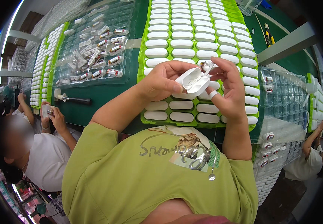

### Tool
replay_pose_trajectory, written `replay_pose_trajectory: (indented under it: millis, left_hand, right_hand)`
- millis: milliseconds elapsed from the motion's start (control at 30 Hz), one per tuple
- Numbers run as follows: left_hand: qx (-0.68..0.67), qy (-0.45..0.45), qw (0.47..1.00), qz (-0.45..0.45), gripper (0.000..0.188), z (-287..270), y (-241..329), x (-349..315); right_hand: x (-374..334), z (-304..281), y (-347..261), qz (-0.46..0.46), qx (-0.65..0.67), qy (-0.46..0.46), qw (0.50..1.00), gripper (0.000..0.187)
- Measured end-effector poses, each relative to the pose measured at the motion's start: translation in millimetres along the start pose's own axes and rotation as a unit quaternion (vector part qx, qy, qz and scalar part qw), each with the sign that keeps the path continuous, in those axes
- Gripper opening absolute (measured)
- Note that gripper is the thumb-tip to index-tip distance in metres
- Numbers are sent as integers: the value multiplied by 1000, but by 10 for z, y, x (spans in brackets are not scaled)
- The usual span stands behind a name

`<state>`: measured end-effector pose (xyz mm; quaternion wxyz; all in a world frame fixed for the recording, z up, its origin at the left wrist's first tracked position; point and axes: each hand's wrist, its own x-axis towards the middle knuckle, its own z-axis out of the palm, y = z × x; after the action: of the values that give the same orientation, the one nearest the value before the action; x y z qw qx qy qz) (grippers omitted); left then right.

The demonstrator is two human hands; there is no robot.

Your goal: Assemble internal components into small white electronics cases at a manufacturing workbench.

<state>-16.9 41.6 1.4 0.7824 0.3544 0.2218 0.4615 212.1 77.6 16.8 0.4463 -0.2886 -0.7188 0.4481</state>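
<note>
Open white case and small wired part, held over a green tray

Item one: we record a glossy white plastic case, oblong and hinged open [199, 89], raised above the tray in front of the wearer's chest, between both hands.
Item two: we enter the left hand [158, 81], its fingers closed on the case's left side, thumb along the near edge.
Item three: we enter the right hand [228, 87], a white band round its thumb, fingers curled in and gripping a small white-and-metallic component [206, 66] at the case's far right edge.
Item four: beneath them we list a bright green plastic tray [141, 63], holding columns of closed white oblong cases [182, 54].
Item five: to the left, a clear plastic moulded tray [128, 16] with small silver-and-red cylindrical parts [115, 48], many heaped loosely; just below it, a black-handled hammer [80, 100] on the dark green tabletop [105, 114].
Item six: to the right, a clear plastic compartment tray [281, 102], similar parts in some pockets; beyond it, a yellow-and-black hand tool [269, 36].
Item seven: at far left, we note a co-worker in white [49, 153], both hands around a white object [46, 111]
</note>
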Motion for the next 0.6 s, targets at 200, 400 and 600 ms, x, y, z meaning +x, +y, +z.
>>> replay_pose_trajectory:
  millis: [200,400,600]
  left_hand:
    - [-7,12,1000,-20,84,-8,-9,0]
    - [60,19,997,33,79,40,14,37]
    - [233,52,967,87,80,15,-5,30]
  right_hand:
    - [1,70,18,-84,-141,18,986,67]
    - [23,-16,-2,-35,-65,111,991,66]
    - [-6,-97,-75,19,128,35,991,70]
